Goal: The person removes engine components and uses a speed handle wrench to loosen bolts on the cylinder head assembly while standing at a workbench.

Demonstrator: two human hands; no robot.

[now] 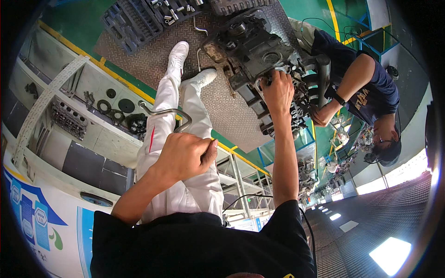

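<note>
My left hand (186,156) is closed around a bent steel speed brace (160,111), a crank-shaped wrench that stands up out of the fist over my legs. My right arm reaches forward, and my right hand (278,92) rests on the side of a dark engine (255,44) with its fingers curled at the edge of its cover. Whatever lies under those fingertips is hidden. Another bent metal rod (199,58) lies beside the engine, near my shoes.
At right a co-worker (366,88) leans in, a hand (321,115) at the engine. An open socket case (134,25) and loose sockets (170,17) lie on the patterned metal plate (225,116). To the left, a shelf rack (109,139) holds round parts.
</note>
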